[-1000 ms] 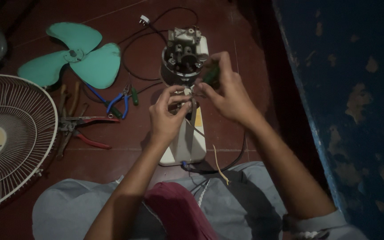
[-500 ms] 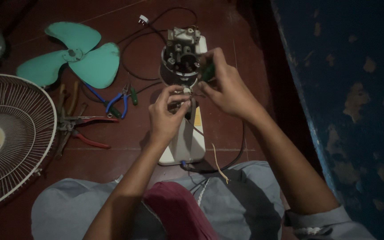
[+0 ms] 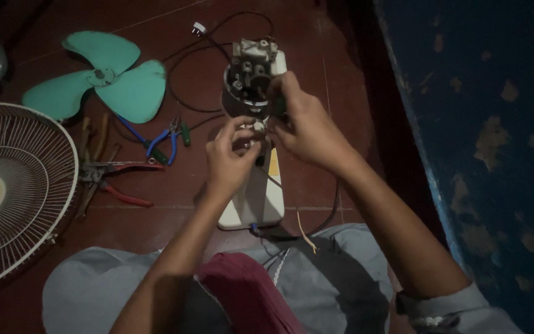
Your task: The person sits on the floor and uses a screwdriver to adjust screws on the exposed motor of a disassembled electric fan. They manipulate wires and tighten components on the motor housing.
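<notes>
Head view. A stripped fan motor is shown standing on its white housing, which is laid on the red tiled floor just in front of the person's knees. The left hand is held just below the motor with its fingertips pinched together on what appear to be thin wires; the wires themselves are too small and dim to be made out surely. The right hand is curled against the motor's right side, closed on a small dark green part. A wiring step at the base of the motor is judged to be in hand. A steady, fine grip and a steadied motor are called for next. A green fan blade, a wire guard, pliers and a black cord are seen on the floor to the left.
</notes>
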